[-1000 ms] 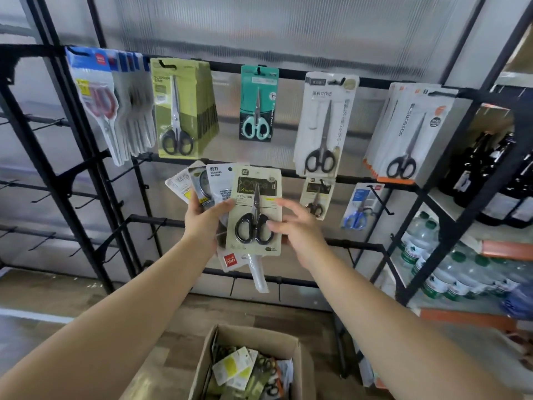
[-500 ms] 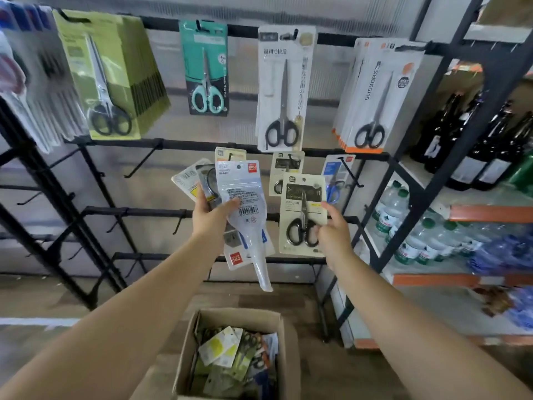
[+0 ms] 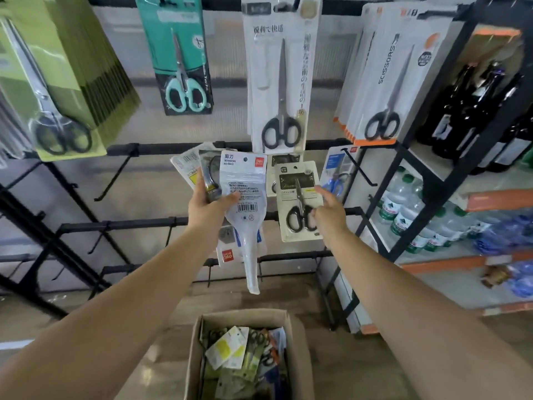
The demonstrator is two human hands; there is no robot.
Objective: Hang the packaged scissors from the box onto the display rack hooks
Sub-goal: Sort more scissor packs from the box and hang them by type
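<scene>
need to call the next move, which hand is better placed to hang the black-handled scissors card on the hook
Right. The right hand already holds the beige card of black-handled scissors up at the rack, just in front of the matching card hanging there. The left hand is full, gripping a fan of other packs.

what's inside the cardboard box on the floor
The cardboard box holds a loose pile of packaged scissors: yellow-green cards, white cards, a few black handles showing. Its lower layers and bottom are covered by the top packs, so the count is unclear.
</scene>
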